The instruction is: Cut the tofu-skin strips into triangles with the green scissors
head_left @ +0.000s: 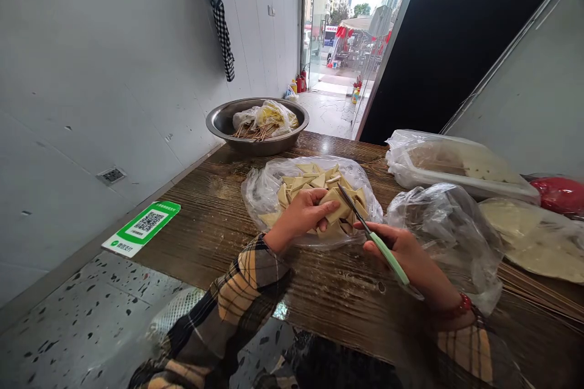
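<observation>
Many pale cut pieces (314, 179) already lay heaped on a clear plastic bag (256, 191), while above them the left hand (305, 214) pinched another piece (336, 202), seemingly not yet cut through, and the right hand (401, 248) gripped green-handled scissors (387, 254) against it.

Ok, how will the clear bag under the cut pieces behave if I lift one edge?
The clear bag looks thin and creased, so it is probably floppy. The cut pieces lie heaped loosely on it, so they may slide or spill, and their load could make it drag.
</observation>
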A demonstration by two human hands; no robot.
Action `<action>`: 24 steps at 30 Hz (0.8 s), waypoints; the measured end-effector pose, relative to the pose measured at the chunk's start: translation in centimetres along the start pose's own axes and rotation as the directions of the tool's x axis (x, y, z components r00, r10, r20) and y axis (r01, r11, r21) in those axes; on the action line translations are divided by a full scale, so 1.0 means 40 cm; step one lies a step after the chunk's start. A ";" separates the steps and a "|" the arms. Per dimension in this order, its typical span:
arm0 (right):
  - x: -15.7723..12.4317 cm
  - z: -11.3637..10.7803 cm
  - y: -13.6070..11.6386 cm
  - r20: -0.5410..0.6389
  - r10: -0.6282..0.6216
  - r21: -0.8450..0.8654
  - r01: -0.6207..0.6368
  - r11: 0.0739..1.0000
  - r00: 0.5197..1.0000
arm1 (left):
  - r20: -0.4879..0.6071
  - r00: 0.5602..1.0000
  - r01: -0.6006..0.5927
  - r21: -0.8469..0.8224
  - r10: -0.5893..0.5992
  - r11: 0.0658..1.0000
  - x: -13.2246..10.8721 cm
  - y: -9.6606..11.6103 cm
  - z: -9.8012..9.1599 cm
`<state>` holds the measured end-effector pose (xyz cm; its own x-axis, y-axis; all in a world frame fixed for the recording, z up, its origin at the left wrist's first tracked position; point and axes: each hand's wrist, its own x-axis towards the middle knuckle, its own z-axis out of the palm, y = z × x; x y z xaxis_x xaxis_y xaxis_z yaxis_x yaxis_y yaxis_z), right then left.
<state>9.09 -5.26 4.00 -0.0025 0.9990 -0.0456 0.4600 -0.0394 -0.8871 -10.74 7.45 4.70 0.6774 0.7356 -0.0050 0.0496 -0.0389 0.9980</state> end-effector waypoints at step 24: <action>-0.002 0.001 -0.023 0.132 -0.060 -0.046 0.066 0.997 0.989 | -0.150 0.985 -0.129 -0.312 0.085 0.941 -0.004 0.019 0.006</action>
<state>8.64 -5.30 4.82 -0.1475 0.9877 -0.0528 0.4988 0.0282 -0.8663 -10.64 7.16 5.45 0.5610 0.8230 0.0892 -0.2696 0.0798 0.9597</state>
